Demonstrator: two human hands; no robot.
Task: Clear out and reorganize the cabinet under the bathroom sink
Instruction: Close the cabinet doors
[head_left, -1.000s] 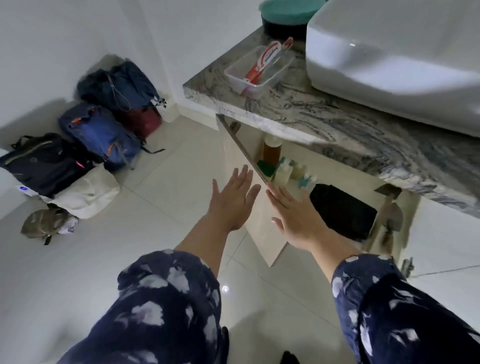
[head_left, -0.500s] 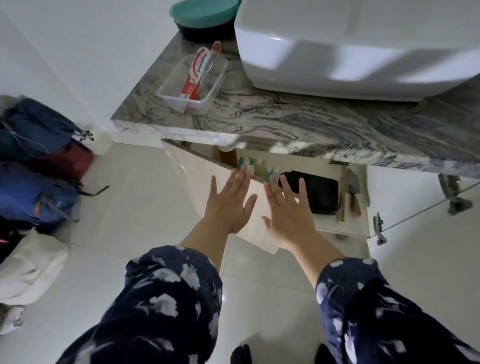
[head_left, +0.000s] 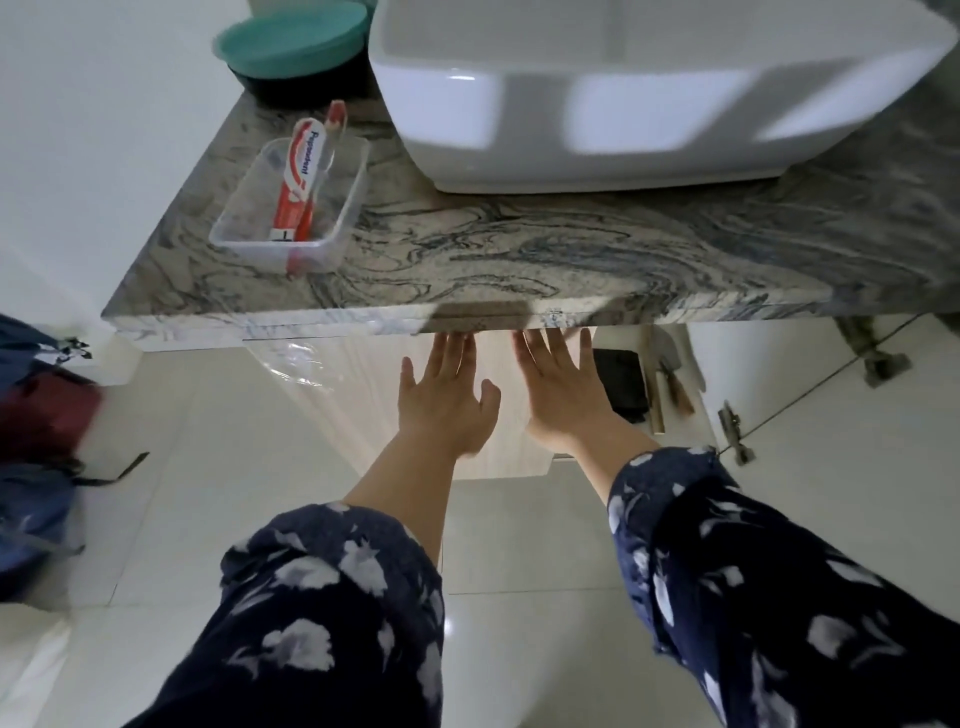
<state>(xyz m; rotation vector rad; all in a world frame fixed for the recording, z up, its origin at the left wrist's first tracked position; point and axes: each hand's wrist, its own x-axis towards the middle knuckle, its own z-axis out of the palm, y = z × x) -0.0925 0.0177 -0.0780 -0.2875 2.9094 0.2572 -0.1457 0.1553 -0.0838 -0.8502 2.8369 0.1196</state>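
Both hands, left hand (head_left: 444, 397) and right hand (head_left: 563, 395), reach flat-fingered and empty toward the open cabinet (head_left: 623, 384) under the marble bench (head_left: 519, 260), probably to start pulling things out, fingertips hidden beneath its edge.

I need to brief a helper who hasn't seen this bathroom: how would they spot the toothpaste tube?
Start at the white sink basin on the marbled countertop. Left of it stands a clear plastic tray near the counter's front left corner. The toothpaste tube lies in it, red and white, broader than the red toothbrush beside it.
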